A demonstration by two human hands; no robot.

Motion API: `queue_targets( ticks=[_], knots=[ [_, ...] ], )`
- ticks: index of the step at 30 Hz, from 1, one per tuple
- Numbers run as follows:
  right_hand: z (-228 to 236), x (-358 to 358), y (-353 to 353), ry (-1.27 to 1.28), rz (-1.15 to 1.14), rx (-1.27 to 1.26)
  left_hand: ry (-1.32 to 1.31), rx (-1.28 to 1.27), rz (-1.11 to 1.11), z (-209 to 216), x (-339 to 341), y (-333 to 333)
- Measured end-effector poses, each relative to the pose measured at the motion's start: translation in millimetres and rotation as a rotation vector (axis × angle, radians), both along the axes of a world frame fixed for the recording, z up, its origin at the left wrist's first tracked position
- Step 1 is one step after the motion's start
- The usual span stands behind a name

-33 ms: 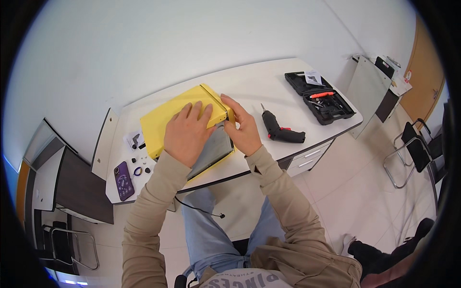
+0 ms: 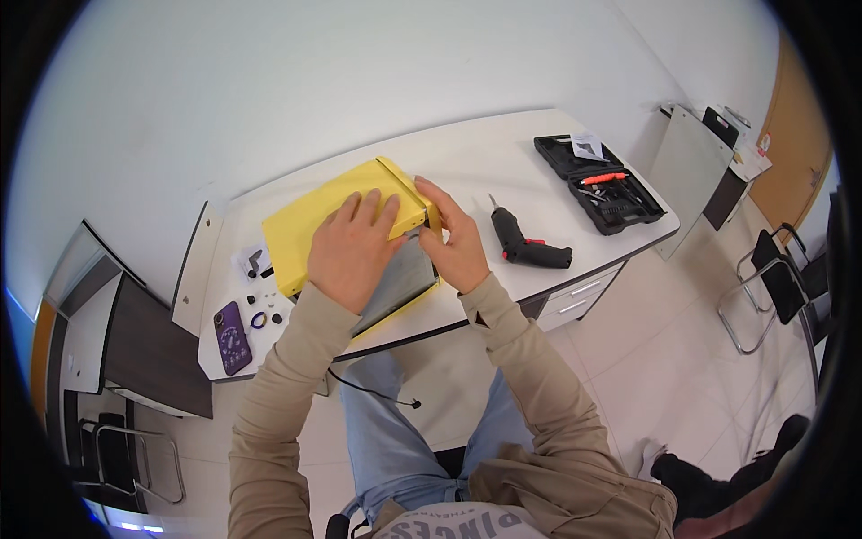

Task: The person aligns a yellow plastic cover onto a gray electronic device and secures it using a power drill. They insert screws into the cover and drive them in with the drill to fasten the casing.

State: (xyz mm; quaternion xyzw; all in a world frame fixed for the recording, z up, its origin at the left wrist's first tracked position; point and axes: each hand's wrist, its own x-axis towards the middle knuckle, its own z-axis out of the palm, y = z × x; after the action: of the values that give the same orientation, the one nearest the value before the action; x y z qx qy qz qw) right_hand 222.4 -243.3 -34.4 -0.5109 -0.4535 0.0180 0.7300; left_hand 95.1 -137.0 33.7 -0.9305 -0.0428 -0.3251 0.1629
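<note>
A yellow metal box (image 2: 310,211) with a grey inset face (image 2: 400,278) rests on the white table in front of me. My left hand (image 2: 352,247) lies on its top with the fingers spread, its thumb near the front edge. At the box's right end, my right hand (image 2: 456,238) grips the corner of the end panel, with its fingers along the outer side and the thumb at the front. The palm side of both hands is hidden. To the right of the box lies a black pistol-shaped electric screwdriver (image 2: 528,244), its bit pointing away from me.
An opened black tool case (image 2: 613,199) with bits and an orange-handled part sits at the table's right. On the left are a purple phone (image 2: 232,338), a dark ring-shaped band (image 2: 259,320), small black parts and a paper leaflet. A black cable (image 2: 373,389) hangs below the table edge.
</note>
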Motion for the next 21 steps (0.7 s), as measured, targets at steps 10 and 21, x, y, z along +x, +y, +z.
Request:
queue_targets(
  ticks=[10,21],
  knots=[
    [-0.2,-9.5,8.5,-0.238,-0.193,-0.018,-0.1,0.002,-0.021,-12.7,7.3,5.8],
    [1.6,-9.1,0.1,-0.34,-0.296,-0.098,-0.381,-0.43,-0.199,10.8,-50.4,15.4]
  ],
)
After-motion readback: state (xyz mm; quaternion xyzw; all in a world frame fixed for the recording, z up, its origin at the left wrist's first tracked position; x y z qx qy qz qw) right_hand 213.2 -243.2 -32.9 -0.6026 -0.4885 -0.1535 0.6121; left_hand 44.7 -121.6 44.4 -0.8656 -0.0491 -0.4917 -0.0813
